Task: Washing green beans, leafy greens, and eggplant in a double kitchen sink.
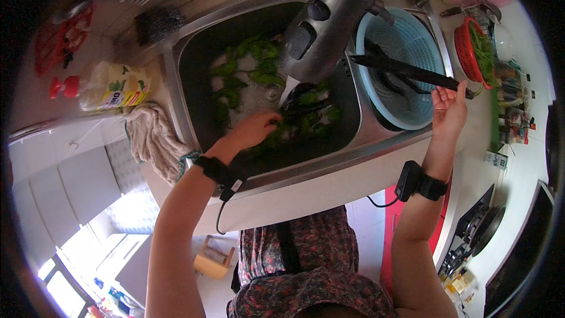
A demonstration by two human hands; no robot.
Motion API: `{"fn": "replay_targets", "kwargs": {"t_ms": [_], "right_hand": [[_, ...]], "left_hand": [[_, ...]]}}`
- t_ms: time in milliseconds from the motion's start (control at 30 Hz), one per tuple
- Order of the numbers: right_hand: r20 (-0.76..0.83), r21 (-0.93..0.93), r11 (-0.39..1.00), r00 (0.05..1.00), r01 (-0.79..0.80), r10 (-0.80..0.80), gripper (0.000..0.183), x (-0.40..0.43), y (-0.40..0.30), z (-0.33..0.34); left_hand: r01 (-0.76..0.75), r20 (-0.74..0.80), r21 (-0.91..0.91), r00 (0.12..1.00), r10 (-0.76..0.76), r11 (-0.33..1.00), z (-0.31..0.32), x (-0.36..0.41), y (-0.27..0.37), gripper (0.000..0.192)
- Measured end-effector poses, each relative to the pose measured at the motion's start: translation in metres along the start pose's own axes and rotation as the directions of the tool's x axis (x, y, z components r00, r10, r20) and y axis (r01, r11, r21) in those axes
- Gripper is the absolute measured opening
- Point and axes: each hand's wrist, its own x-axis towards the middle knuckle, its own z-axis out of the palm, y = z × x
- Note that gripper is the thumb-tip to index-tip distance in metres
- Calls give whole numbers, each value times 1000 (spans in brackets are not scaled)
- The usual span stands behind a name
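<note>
My right hand [449, 108] grips a long dark eggplant [404, 70] near its stem end, over the light-blue plastic colander [368, 92]. More dark eggplants [390, 86] lie inside that colander. My left hand [256, 128] is low in the steel sink basin [194, 97], fingers curled among green peppers [265, 64]. Whether those fingers hold anything is hidden. A dark eggplant [309, 105] lies among the peppers, partly in shadow. From the pull-out faucet head [315, 31], a stream of water [289, 88] runs into the basin.
Left of the sink are a pump bottle of dish soap [117, 88] and a beige cloth [154, 137] over the counter edge. On the right stand a red basket [463, 48] of green vegetables [481, 53] and several condiment bottles [512, 88]. A frying pan [487, 232] sits lower right.
</note>
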Motion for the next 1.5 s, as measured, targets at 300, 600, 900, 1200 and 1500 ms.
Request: {"fn": "replay_targets", "kwargs": {"t_ms": [300,600,900,1200,1500], "right_hand": [[417,-361,919,909,157,9,24,-90,68,55],[494,-472,866,763,-167,416,41,-162,183,135],[536,-181,936,768,-302,351,23,-176,154,188],[575,-327,944,802,48,159,38,-186,150,165],[568,-441,860,822,256,47,15,-176,129,154]], "left_hand": [[156,65,356,979,-191,921,24,52,1,50],[123,46,-843,986,-158,523,-9,-26,36,32],[-22,-224,-633,962,-155,774,-27,-80,27,32],[-156,-379,-760,895,-235,631,-19,-37,53,26],[-421,-373,-902,871,-319,-95,-38,-13,76,22]]}}
